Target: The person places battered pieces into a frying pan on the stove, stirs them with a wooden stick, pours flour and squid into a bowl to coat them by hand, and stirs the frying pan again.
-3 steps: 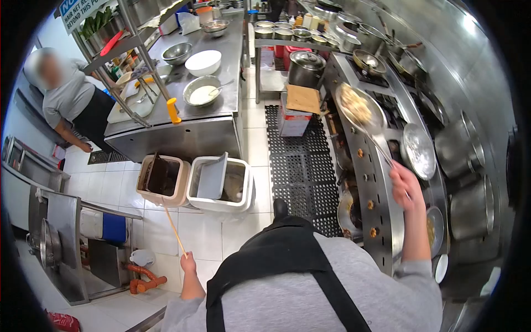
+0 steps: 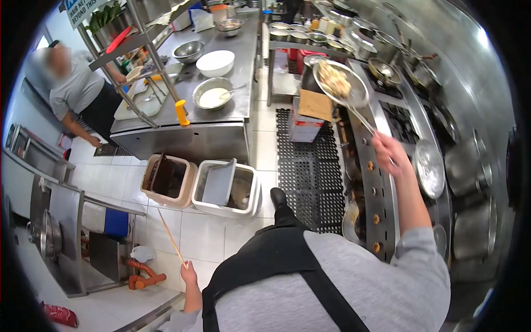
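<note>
Right hand (image 2: pixel 391 153): closed round a strainer (image 2: pixel 358 91) of food (image 2: pixel 334 80). Left hand (image 2: pixel 188 274): closed on a thin stick (image 2: pixel 172 238). Transfer step, I judge; next move calls for level handling.

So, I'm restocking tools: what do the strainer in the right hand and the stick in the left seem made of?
Strainer, in the right hand: metal, probably stainless steel, judging by its silvery bowl and slim, shiny handle.
Stick, in the left hand: likely wood or bamboo, from its tan colour and dull finish; I can't tell which.
</note>
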Demonstrator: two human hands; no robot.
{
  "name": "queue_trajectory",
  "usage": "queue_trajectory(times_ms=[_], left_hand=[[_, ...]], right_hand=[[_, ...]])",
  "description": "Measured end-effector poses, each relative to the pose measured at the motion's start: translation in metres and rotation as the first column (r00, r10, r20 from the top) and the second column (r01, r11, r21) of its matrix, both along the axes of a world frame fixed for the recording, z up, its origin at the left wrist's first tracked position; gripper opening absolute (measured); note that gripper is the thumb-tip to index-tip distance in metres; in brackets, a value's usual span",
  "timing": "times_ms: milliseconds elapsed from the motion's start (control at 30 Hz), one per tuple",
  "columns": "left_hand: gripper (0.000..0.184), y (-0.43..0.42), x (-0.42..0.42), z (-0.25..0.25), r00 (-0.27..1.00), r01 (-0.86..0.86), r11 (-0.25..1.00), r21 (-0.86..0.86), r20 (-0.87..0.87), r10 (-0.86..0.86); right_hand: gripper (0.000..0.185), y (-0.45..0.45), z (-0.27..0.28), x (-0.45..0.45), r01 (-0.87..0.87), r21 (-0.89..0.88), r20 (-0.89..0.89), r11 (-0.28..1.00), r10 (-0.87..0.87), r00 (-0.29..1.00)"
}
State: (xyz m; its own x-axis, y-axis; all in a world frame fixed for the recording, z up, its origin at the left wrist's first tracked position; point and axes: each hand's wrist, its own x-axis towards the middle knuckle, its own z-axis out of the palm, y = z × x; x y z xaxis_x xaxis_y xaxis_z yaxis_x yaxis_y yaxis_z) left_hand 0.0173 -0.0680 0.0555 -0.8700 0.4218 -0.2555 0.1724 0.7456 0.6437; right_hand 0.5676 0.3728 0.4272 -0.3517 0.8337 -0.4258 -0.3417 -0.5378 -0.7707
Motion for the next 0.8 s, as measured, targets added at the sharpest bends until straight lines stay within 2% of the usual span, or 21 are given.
queue_trajectory(times_ms=[33, 67, 133, 167, 200, 233, 267, 333, 367, 400, 467, 600, 667, 733, 800], left_hand=[[0.028, -0.007, 0.004, -0.001, 0.999, -0.005, 0.999, 0.046, -0.049, 0.008], [0.027, -0.023, 0.012, 0.001, 0.995, -0.012, 0.996, 0.089, -0.101, 0.021], [0.026, -0.055, 0.029, -0.002, 0.984, -0.114, 0.990, 0.087, -0.127, 0.125], [0.026, -0.086, 0.037, -0.019, 0.972, -0.223, 0.973, 0.064, -0.057, 0.226], [0.026, -0.088, 0.057, -0.011, 0.954, -0.286, 0.958, 0.021, -0.086, 0.287], [0.026, -0.089, 0.077, -0.002, 0.932, -0.349, 0.937, -0.019, -0.113, 0.345], [0.027, -0.087, 0.111, 0.019, 0.907, -0.375, 0.924, -0.077, -0.237, 0.349], [0.028, -0.085, 0.147, 0.033, 0.848, -0.490, 0.866, -0.098, -0.281, 0.449], [0.026, -0.078, 0.161, 0.033, 0.700, -0.522, 0.827, -0.208, -0.659, 0.276], [0.026, -0.068, 0.173, 0.044, 0.690, -0.566, 0.804, -0.181, -0.637, 0.343], [0.027, -0.043, 0.186, 0.062, 0.705, -0.640, 0.761, -0.110, -0.478, 0.524], [0.029, 0.013, 0.201, 0.105, 0.662, -0.705, 0.709, -0.018, -0.374, 0.650], [0.029, 0.052, 0.202, 0.135, 0.650, -0.731, 0.682, -0.015, -0.322, 0.689], [0.031, 0.088, 0.199, 0.161, 0.647, -0.756, 0.652, -0.054, -0.211, 0.733], [0.031, 0.106, 0.193, 0.167, 0.672, -0.730, 0.681, -0.052, -0.233, 0.702]], right_hand=[[0.028, 0.043, 0.007, -0.033, -0.044, 0.019, 0.024, 0.999, 0.044, 0.999], [0.022, 0.097, -0.002, -0.050, -0.203, 0.098, -0.023, 0.974, 0.206, 0.978], [0.002, 0.187, -0.002, -0.117, -0.273, 0.174, -0.083, 0.946, 0.290, 0.953], [0.003, 0.229, -0.008, -0.150, -0.371, 0.226, -0.123, 0.901, 0.405, 0.906], [0.005, 0.264, -0.007, -0.188, -0.362, 0.252, -0.076, 0.897, 0.391, 0.917], [0.015, 0.300, -0.011, -0.223, -0.391, 0.260, -0.039, 0.883, 0.414, 0.909], [0.031, 0.332, -0.017, -0.259, -0.420, 0.295, -0.075, 0.858, 0.459, 0.885], [0.043, 0.384, -0.029, -0.326, -0.469, 0.278, -0.103, 0.838, 0.512, 0.853], [0.030, 0.403, -0.036, -0.356, -0.502, 0.285, -0.088, 0.816, 0.544, 0.834], [0.018, 0.419, -0.041, -0.385, -0.534, 0.292, -0.074, 0.794, 0.575, 0.815], [0.020, 0.448, -0.049, -0.432, -0.563, 0.256, -0.054, 0.785, 0.594, 0.803], [0.009, 0.505, -0.072, -0.502, -0.741, 0.162, 0.057, 0.651, 0.744, 0.666], [0.004, 0.522, -0.078, -0.520, -0.760, 0.135, 0.337, 0.636, 0.692, 0.639], [0.010, 0.536, -0.073, -0.522, -0.788, 0.152, 0.381, 0.597, 0.700, 0.604], [0.018, 0.543, -0.057, -0.520, -0.792, 0.071, 0.591, 0.606, 0.615, 0.523]])
